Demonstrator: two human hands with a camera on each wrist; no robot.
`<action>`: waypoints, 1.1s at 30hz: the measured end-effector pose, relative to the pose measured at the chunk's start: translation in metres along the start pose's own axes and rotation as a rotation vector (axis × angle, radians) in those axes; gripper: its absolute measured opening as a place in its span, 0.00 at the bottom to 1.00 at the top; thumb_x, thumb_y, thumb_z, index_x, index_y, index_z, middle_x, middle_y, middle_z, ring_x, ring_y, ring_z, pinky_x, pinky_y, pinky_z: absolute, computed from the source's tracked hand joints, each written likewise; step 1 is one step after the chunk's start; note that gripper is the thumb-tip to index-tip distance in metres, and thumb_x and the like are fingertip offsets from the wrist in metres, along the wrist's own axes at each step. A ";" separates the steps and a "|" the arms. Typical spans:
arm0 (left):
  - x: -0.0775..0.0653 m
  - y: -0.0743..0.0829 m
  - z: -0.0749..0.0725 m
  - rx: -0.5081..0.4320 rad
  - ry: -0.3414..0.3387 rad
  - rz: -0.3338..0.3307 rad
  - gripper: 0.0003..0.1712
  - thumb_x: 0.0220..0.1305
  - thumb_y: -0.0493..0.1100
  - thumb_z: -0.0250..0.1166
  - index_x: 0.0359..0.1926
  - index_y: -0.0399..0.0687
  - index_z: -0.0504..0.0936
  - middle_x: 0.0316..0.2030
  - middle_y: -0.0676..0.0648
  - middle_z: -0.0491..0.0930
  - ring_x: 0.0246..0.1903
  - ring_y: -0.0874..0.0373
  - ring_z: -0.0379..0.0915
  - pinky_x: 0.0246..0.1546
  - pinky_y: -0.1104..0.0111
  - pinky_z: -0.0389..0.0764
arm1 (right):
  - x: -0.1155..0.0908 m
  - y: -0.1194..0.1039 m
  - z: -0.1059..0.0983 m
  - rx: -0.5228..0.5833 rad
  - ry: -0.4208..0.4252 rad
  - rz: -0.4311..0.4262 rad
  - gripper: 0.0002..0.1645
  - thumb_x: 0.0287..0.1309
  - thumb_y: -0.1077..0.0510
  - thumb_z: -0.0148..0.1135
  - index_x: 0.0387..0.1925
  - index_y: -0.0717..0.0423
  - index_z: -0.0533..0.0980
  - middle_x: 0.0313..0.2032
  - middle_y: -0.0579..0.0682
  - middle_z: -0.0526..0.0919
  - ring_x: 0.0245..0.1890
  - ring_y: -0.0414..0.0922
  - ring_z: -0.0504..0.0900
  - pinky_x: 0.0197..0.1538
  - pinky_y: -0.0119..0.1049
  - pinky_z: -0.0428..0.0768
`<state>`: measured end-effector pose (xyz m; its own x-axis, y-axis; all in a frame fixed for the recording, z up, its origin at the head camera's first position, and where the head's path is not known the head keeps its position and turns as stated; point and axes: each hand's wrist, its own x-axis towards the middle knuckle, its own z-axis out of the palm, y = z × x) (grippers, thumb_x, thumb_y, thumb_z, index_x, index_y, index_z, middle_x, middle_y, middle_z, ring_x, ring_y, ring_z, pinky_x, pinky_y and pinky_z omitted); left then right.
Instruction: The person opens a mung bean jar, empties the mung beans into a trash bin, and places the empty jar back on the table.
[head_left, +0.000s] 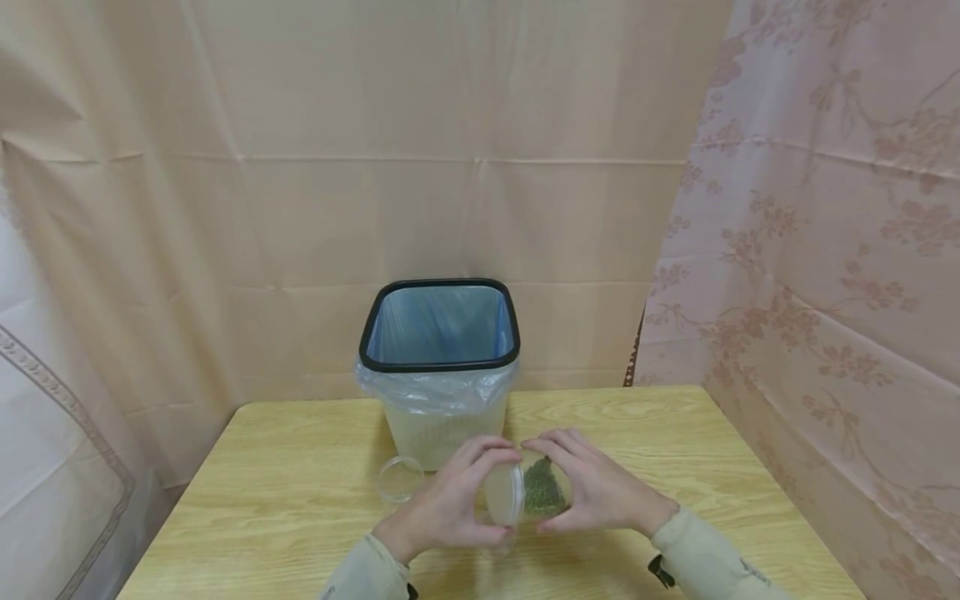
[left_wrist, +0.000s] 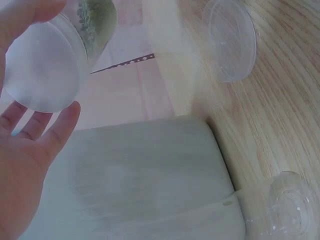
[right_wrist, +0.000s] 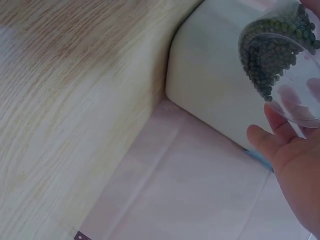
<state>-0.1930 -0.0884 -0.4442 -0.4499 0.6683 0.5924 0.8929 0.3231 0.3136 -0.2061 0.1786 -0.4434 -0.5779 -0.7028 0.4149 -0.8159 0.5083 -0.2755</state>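
Both hands hold a clear plastic jar of small green beans [head_left: 543,490] tipped on its side above the table. My left hand [head_left: 453,504] grips the round whitish lid [head_left: 502,494] at the jar's mouth, thumb and fingers spread around its rim. At the other end, my right hand [head_left: 600,493] holds the jar near its base. In the right wrist view the dark green beans [right_wrist: 270,57] lie heaped along one wall, with fingers [right_wrist: 262,140] showing at the base. Below the left hand, a clear round lid-like piece [left_wrist: 231,42] lies on the table.
A bin with a black rim [head_left: 438,367] and a plastic liner stands behind the hands on the wood-grain table [head_left: 300,500]. Beside its left front corner is a clear plastic cup [head_left: 401,480]. Beige cloth [head_left: 420,125] hangs behind, and flowered cloth [head_left: 825,275] hangs at right.
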 end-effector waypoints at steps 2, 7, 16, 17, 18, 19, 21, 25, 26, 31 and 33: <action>-0.001 -0.001 0.000 0.011 0.007 0.010 0.48 0.43 0.49 0.80 0.66 0.47 0.70 0.62 0.48 0.69 0.62 0.55 0.67 0.61 0.62 0.75 | 0.000 0.000 0.001 0.002 0.002 -0.003 0.60 0.39 0.30 0.79 0.70 0.51 0.67 0.62 0.40 0.70 0.60 0.42 0.70 0.57 0.48 0.80; -0.001 -0.001 0.001 0.005 0.018 0.010 0.47 0.43 0.49 0.80 0.66 0.47 0.71 0.61 0.49 0.70 0.61 0.56 0.67 0.60 0.62 0.75 | -0.001 0.000 0.002 0.005 -0.001 0.001 0.60 0.38 0.31 0.81 0.70 0.51 0.67 0.63 0.40 0.70 0.61 0.42 0.70 0.57 0.48 0.80; -0.001 0.000 0.002 0.001 0.023 -0.009 0.47 0.43 0.50 0.80 0.65 0.47 0.71 0.61 0.50 0.70 0.61 0.57 0.68 0.60 0.62 0.76 | -0.001 -0.001 0.002 0.021 0.004 -0.007 0.61 0.36 0.36 0.84 0.70 0.53 0.67 0.63 0.40 0.70 0.60 0.42 0.70 0.57 0.48 0.80; -0.001 0.000 0.002 0.001 0.025 -0.010 0.47 0.43 0.50 0.80 0.65 0.46 0.72 0.61 0.50 0.70 0.61 0.57 0.68 0.59 0.62 0.76 | -0.001 -0.001 0.002 0.022 0.005 -0.008 0.61 0.35 0.37 0.84 0.70 0.52 0.67 0.62 0.40 0.70 0.60 0.42 0.70 0.57 0.48 0.80; -0.001 0.001 0.002 0.001 0.028 -0.014 0.47 0.43 0.50 0.80 0.65 0.46 0.72 0.61 0.51 0.70 0.60 0.57 0.68 0.59 0.62 0.76 | -0.001 0.000 0.002 0.021 0.006 -0.009 0.61 0.35 0.38 0.85 0.70 0.51 0.67 0.62 0.40 0.71 0.60 0.42 0.70 0.57 0.48 0.80; -0.001 0.001 0.002 -0.001 0.030 -0.016 0.47 0.43 0.50 0.80 0.65 0.46 0.72 0.61 0.51 0.70 0.60 0.57 0.68 0.59 0.62 0.76 | -0.001 0.000 0.002 0.020 0.006 -0.009 0.62 0.34 0.39 0.85 0.70 0.50 0.67 0.62 0.40 0.70 0.60 0.42 0.70 0.57 0.48 0.80; -0.001 0.001 0.003 0.001 0.037 -0.017 0.47 0.42 0.50 0.80 0.65 0.46 0.72 0.61 0.52 0.70 0.60 0.58 0.69 0.59 0.62 0.76 | -0.001 0.000 0.002 0.018 0.005 -0.010 0.62 0.35 0.38 0.85 0.71 0.49 0.66 0.62 0.39 0.71 0.59 0.41 0.70 0.57 0.48 0.79; -0.001 0.000 0.004 0.002 0.046 -0.021 0.48 0.42 0.51 0.80 0.65 0.46 0.72 0.61 0.53 0.70 0.59 0.58 0.69 0.59 0.63 0.76 | -0.002 0.001 0.002 0.013 0.008 -0.021 0.61 0.36 0.36 0.83 0.71 0.49 0.66 0.62 0.39 0.71 0.59 0.41 0.70 0.57 0.47 0.79; -0.001 0.000 0.005 -0.001 0.045 -0.023 0.48 0.41 0.51 0.81 0.65 0.46 0.72 0.61 0.53 0.70 0.59 0.58 0.70 0.59 0.63 0.76 | -0.002 0.001 0.002 0.011 0.006 -0.023 0.61 0.37 0.35 0.83 0.71 0.49 0.66 0.62 0.39 0.71 0.59 0.41 0.70 0.57 0.47 0.79; -0.002 0.001 0.003 -0.030 0.021 -0.037 0.49 0.42 0.50 0.81 0.66 0.48 0.70 0.61 0.53 0.70 0.57 0.59 0.70 0.54 0.65 0.78 | -0.003 0.001 0.003 0.013 -0.013 -0.012 0.61 0.37 0.34 0.83 0.72 0.47 0.65 0.61 0.41 0.71 0.60 0.41 0.70 0.57 0.47 0.80; -0.001 0.001 0.002 -0.045 0.009 -0.049 0.49 0.43 0.50 0.81 0.67 0.50 0.70 0.61 0.53 0.70 0.57 0.59 0.70 0.52 0.66 0.79 | -0.004 0.001 0.002 0.017 -0.019 -0.002 0.62 0.37 0.35 0.84 0.72 0.48 0.65 0.61 0.41 0.72 0.60 0.41 0.70 0.57 0.47 0.80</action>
<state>-0.1911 -0.0874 -0.4461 -0.4936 0.6465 0.5817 0.8680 0.3247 0.3757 -0.2047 0.1804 -0.4473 -0.5760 -0.7132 0.3993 -0.8174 0.4981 -0.2894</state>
